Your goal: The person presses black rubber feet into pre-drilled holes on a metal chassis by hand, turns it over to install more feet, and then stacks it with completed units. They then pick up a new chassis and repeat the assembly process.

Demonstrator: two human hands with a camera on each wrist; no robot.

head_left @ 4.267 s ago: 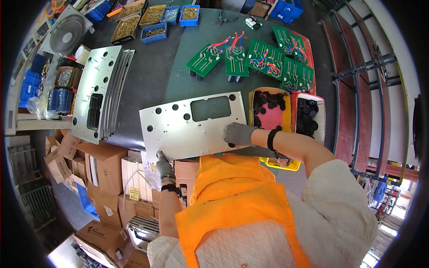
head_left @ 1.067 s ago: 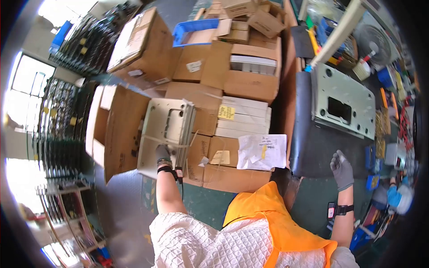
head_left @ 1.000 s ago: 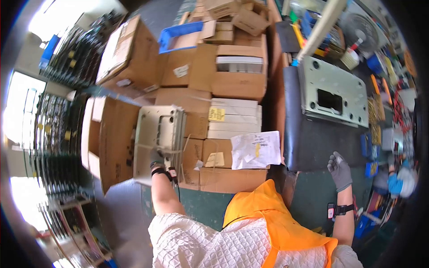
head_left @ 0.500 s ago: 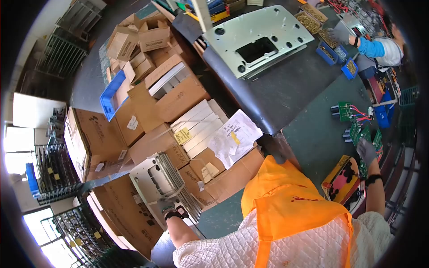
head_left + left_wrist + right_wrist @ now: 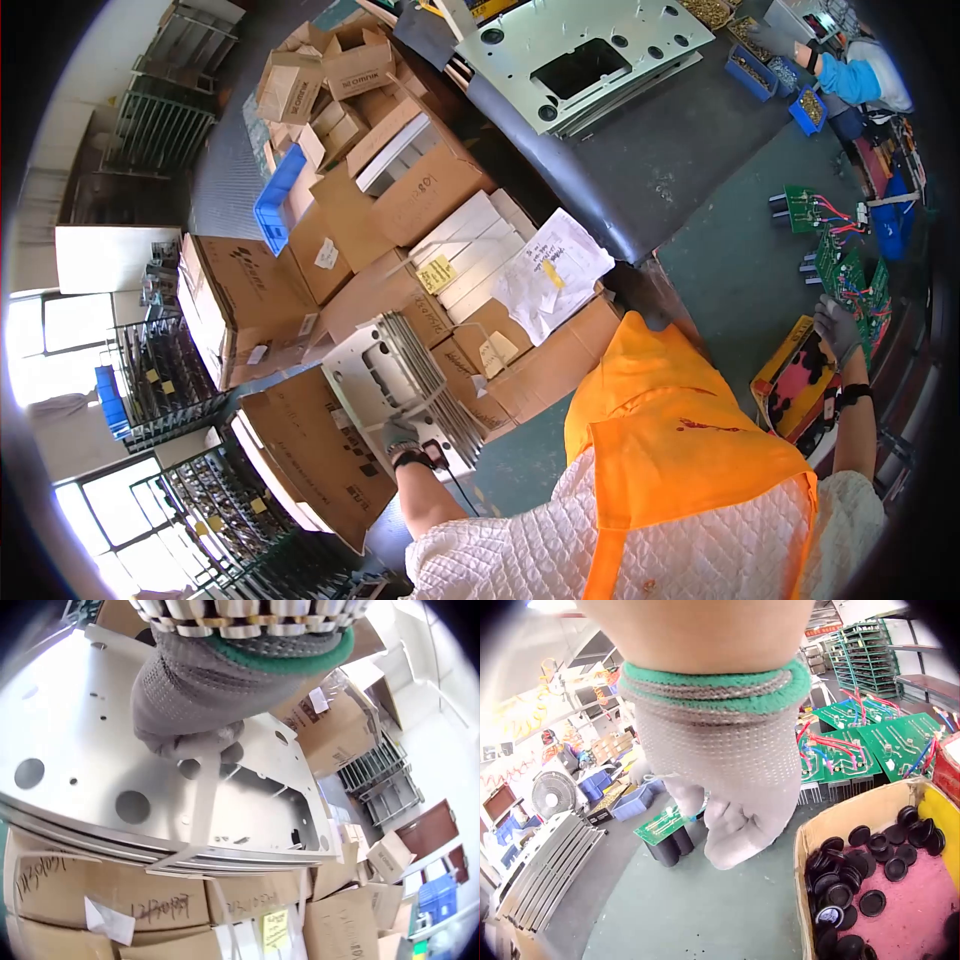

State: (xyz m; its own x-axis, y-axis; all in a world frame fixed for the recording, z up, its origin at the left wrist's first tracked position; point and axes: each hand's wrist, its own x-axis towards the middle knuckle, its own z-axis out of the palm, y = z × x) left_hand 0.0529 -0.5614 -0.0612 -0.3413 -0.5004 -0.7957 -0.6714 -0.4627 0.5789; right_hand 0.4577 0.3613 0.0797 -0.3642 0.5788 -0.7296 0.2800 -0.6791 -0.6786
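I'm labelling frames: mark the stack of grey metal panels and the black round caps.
stack of grey metal panels [image 5: 67, 720], left wrist view, top face
black round caps [image 5: 832, 885], right wrist view, one cap's top

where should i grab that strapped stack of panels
By the strap across the panels, coming from the face side, as the left hand does. The sheets are thin, flat and stacked, so the strap likely keeps them together and gives a curl-round hold.
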